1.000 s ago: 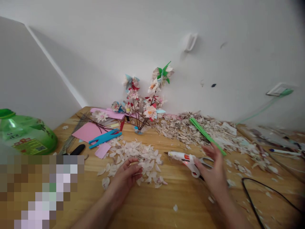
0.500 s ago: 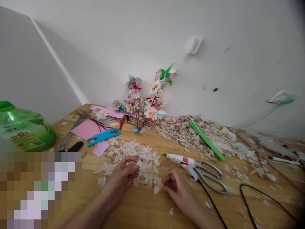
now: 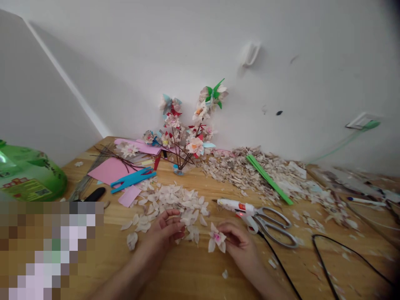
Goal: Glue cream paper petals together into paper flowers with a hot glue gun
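Observation:
My right hand [image 3: 237, 242] pinches a small paper flower [image 3: 216, 241] of pale petals with a pink centre, held just above the wooden table [image 3: 193, 275]. Resting at the near edge of a heap of loose pale paper petals [image 3: 175, 202], my left hand [image 3: 164, 233] has its fingers curled on a petal. A white glue gun [image 3: 237, 207] with a red light lies right of the heap, and scissors [image 3: 275, 227] lie beside it.
A bunch of finished paper flowers [image 3: 187, 133] stands in a small vase at the wall. Pink paper [image 3: 109, 170], a blue cut-out [image 3: 131, 180], wire stems and a green bottle [image 3: 28, 177] are at the left. Paper scraps [image 3: 250, 168], green strips [image 3: 268, 179] and black cables [image 3: 337, 254] fill the right.
My right hand left the glue gun, came back left to the petals and now lifts a small flower. The left hand stayed at the heap's edge.

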Demonstrator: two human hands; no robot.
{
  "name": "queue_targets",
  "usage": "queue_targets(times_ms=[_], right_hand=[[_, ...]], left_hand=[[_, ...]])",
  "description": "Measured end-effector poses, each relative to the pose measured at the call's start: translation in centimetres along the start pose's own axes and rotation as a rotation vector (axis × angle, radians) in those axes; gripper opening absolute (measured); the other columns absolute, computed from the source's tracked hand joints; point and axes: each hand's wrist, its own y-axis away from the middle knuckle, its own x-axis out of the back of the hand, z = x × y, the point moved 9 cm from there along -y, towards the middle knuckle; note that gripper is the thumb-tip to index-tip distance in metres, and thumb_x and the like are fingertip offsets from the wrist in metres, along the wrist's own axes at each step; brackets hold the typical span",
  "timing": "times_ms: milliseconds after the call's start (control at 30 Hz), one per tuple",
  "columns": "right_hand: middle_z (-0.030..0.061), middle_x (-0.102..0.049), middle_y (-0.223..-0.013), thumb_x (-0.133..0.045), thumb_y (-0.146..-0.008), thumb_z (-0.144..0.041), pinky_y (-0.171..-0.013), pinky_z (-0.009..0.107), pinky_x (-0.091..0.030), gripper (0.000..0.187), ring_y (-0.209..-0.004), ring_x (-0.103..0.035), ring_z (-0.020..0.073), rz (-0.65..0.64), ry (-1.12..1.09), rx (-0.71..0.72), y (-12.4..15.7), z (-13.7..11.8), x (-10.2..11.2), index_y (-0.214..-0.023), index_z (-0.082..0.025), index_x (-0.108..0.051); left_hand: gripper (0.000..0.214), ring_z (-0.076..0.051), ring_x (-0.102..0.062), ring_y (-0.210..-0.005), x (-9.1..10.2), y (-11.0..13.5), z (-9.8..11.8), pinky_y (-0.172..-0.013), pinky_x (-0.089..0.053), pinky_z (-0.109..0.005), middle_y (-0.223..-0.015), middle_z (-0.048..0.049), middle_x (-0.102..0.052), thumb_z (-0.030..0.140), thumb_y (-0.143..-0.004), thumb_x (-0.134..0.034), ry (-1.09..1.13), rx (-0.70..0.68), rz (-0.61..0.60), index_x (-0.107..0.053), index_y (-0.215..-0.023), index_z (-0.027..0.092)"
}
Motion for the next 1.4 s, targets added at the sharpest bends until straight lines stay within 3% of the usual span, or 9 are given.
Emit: queue_targets(times_ms=[233, 367, 467, 667, 833, 1000, 1133, 1267, 1400], right_hand=[[0.0026, -0.069, -0.077, -0.058, -0.075, -0.007, -0.065, 0.023, -0.054, 0.023, -0.071, -0.066, 0.0148, -0.103, 0.113, 0.138, 0.1, -1.9, -0.8, -0.076, -0.025, -0.072], [0.0043, -0.067, -0.077, -0.052, -0.075, -0.002, -0.062, 0.02, -0.053, 0.03, -0.07, -0.065, 0.0134, -0.143, 0.274, 0.292, 0.3, -4.0, -0.9, -0.081, -0.023, -0.072], [0.0052, -0.067, -0.078, -0.05, -0.077, -0.001, -0.063, 0.02, -0.053, 0.03, -0.071, -0.065, 0.0137, -0.202, 0.348, 0.33, 0.5, -4.6, -1.5, -0.081, -0.021, -0.072], [0.0064, -0.068, -0.076, -0.05, -0.075, -0.002, -0.062, 0.023, -0.052, 0.03, -0.071, -0.065, 0.0154, -0.348, 0.386, 0.337, 1.1, -4.9, -3.0, -0.081, -0.02, -0.073], [0.0067, -0.069, -0.076, -0.053, -0.075, -0.004, -0.063, 0.023, -0.053, 0.027, -0.071, -0.066, 0.0156, -0.357, 0.295, 0.269, 1.0, -4.5, -2.9, -0.08, -0.021, -0.074], [0.0027, -0.073, -0.072, -0.066, -0.071, -0.013, -0.063, 0.023, -0.055, 0.015, -0.066, -0.069, 0.0154, -0.21, -0.06, -0.05, 0.3, -1.1, -1.5, -0.069, -0.026, -0.074], [0.0021, -0.074, -0.069, -0.072, -0.067, -0.032, -0.061, 0.028, -0.057, 0.007, -0.064, -0.069, 0.0188, -0.152, -0.153, -0.24, 0.7, 1.7, -1.7, -0.065, -0.026, -0.073], [0.0021, -0.073, -0.065, -0.074, -0.062, -0.04, -0.054, 0.029, -0.056, 0.017, -0.059, -0.068, 0.0197, -0.122, -0.097, -0.311, 1.3, 3.0, -2.1, -0.066, -0.024, -0.072], [0.0024, -0.072, -0.064, -0.073, -0.063, -0.04, -0.054, 0.029, -0.056, 0.018, -0.057, -0.068, 0.0196, -0.112, -0.075, -0.336, 1.4, 3.2, -2.3, -0.065, -0.022, -0.072]], left_hand=[[0.038, -0.008, -0.057, -0.056, -0.1, -0.3, 0.2, -0.057, -0.044, -0.021, -0.06, 0.0059, -0.061, 0.018, -0.055, -0.078, -0.087, -0.058, -0.058, -0.053, -0.084, 0.02], [0.03, -0.01, -0.058, -0.066, -1.3, 1.3, 2.5, -0.066, -0.044, -0.023, -0.071, 0.0045, -0.063, 0.019, -0.069, -0.067, -0.45, -0.399, -0.177, -0.049, -0.092, 0.024], [0.04, -0.011, -0.059, -0.082, -3.6, 3.9, 3.5, -0.082, -0.042, -0.027, -0.085, 0.0036, -0.064, 0.01, -0.076, -0.058, -0.832, -0.688, -0.33, -0.042, -0.108, 0.03], [0.049, -0.015, -0.056, -0.092, -6.0, 6.3, 2.6, -0.082, -0.044, -0.03, -0.096, -0.0008, -0.061, 0.005, -0.077, -0.052, -1.183, -0.812, -0.586, -0.036, -0.115, 0.031], [0.049, -0.018, -0.057, -0.093, -6.0, 6.4, 2.0, -0.082, -0.045, -0.033, -0.101, -0.0039, -0.062, 0.006, -0.076, -0.053, -1.127, -0.737, -0.628, -0.042, -0.117, 0.031], [0.034, -0.017, -0.059, -0.075, -2.6, 3.5, 3.8, -0.077, -0.043, -0.03, -0.077, -0.0008, -0.065, 0.015, -0.072, -0.064, -0.612, -0.568, -0.187, -0.051, -0.102, 0.025], [0.039, -0.011, -0.056, -0.059, -0.2, 0.5, 1.3, -0.058, -0.042, -0.023, -0.068, 0.0028, -0.062, 0.022, -0.06, -0.076, -0.251, -0.223, -0.022, -0.051, -0.09, 0.022], [0.041, -0.011, -0.058, -0.062, 0.1, 0.1, -1.4, -0.06, -0.044, -0.023, -0.068, 0.003, -0.062, 0.019, -0.056, -0.078, -0.106, 0.009, 0.005, -0.052, -0.088, 0.019], [0.042, -0.009, -0.058, -0.058, -0.7, 0.8, -2.5, -0.058, -0.042, -0.021, -0.064, 0.0037, -0.063, 0.018, -0.054, -0.079, -0.048, 0.087, -0.03, -0.053, -0.086, 0.018]])
